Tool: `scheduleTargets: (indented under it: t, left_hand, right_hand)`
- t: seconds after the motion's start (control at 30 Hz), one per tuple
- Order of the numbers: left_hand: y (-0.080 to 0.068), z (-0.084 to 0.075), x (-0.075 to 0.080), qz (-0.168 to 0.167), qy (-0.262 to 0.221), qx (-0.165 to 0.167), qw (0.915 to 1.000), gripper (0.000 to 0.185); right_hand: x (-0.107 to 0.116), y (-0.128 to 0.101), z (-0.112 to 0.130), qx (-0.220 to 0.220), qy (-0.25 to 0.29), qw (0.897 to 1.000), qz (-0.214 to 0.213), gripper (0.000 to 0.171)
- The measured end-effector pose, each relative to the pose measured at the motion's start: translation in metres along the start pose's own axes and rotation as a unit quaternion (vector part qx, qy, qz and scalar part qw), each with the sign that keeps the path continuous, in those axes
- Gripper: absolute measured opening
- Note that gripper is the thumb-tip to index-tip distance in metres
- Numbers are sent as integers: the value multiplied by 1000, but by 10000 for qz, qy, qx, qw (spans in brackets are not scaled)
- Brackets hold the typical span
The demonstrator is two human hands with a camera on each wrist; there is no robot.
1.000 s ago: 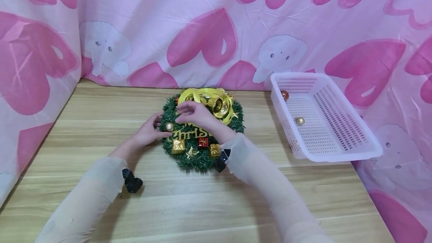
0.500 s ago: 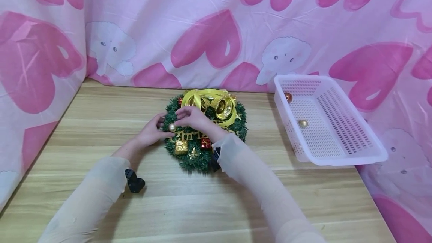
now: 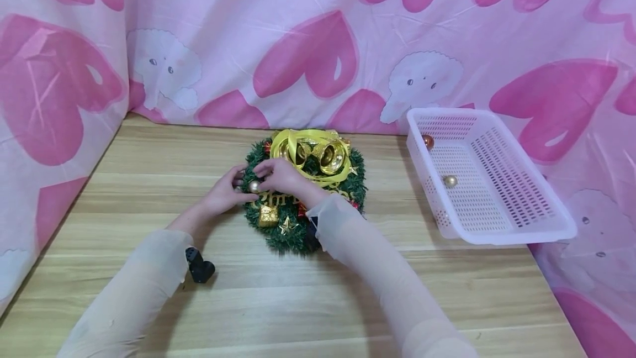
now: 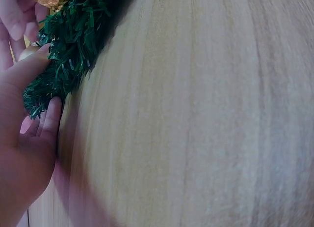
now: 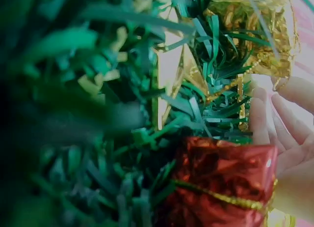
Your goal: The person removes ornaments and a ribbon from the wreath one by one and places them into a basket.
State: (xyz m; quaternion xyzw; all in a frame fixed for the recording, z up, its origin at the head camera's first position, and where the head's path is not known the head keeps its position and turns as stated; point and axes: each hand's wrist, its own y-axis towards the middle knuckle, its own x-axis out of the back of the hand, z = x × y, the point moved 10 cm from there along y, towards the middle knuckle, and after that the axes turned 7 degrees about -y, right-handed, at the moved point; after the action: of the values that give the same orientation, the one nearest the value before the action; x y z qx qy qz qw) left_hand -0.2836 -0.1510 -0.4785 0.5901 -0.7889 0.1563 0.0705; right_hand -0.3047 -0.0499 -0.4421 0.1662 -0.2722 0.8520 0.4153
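A green Christmas wreath (image 3: pixel 356 182) lies on the table, trimmed with golden bells (image 3: pixel 332 157), yellow ribbon, a gold star (image 3: pixel 287 226) and small gift boxes (image 3: pixel 268 215). My left hand (image 3: pixel 222 194) grips its left edge, thumb on top and fingers beneath, as the left wrist view shows. At that edge sits a gold bauble (image 3: pixel 254 187). My right hand (image 3: pixel 287 179) reaches over the wreath and pinches the bauble between thumb and fingers; the exact contact is partly hidden. Close up in the right wrist view are a red gift box (image 5: pixel 223 180) and greenery.
To the right stands a white perforated basket (image 3: pixel 422 198), with a copper bauble (image 3: pixel 428 142) and another gold bauble (image 3: pixel 450 181) inside. A pink heart-print curtain (image 3: pixel 223 43) hangs behind the wooden table (image 3: pixel 278 308) and along its sides.
My right hand has come down and left from above the wreath to the gold bauble. My left hand keeps its hold on the wreath's edge. The head view has shifted slightly.
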Motion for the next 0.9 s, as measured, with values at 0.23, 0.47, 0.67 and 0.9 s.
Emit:
scheduleTargets:
  t: [0.23, 0.47, 0.67, 0.9]
  left_hand:
    - [-1, -1, -1, 66, -117, 13, 9999, 91]
    - [-1, -1, -2, 79, 7, 28, 10000, 91]
    - [-1, -2, -2, 69, -11, 50, 10000, 92]
    - [-1, -1, -1, 64, -27, 62, 10000, 90]
  right_hand:
    - [-9, -1, 4, 46, -753, 9971, 66, 42]
    - [-12, -1, 10, 268, -1157, 9929, 48, 39]
    - [-11, -2, 10, 273, -1191, 9925, 60, 33]
    - [-11, 0, 4, 143, -839, 9963, 93, 29]
